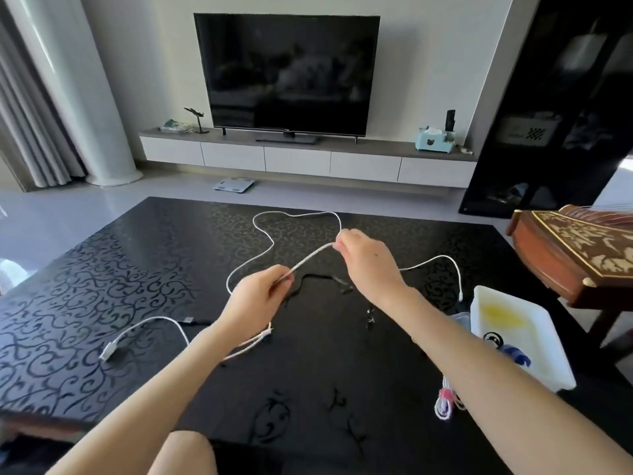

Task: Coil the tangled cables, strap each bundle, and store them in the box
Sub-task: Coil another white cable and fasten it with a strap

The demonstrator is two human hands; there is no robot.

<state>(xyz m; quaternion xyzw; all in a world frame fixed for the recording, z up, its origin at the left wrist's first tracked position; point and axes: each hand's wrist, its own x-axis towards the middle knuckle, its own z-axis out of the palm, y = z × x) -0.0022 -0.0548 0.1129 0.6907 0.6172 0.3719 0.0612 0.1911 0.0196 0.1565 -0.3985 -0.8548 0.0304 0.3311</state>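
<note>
A long white cable (310, 258) stretches taut between my two hands above the black patterned table (102, 269). My left hand (255, 299) pinches it at the lower end, with short white ends hanging below the wrist. My right hand (363, 255) pinches it higher up, and a loose loop lies on the table beyond. Another white cable with a USB plug (109, 351) lies at the left. A black cable (318, 279) lies under my hands. A coiled white bundle with a pink strap (445, 399) lies by my right forearm. The white box (513, 341) stands at the right.
A wooden stringed instrument (575, 248) stands right of the table on a stand. Beyond the table are a TV (287, 73) on a low white cabinet, a scale on the floor and a dark display case at the right. My knee shows at the bottom edge.
</note>
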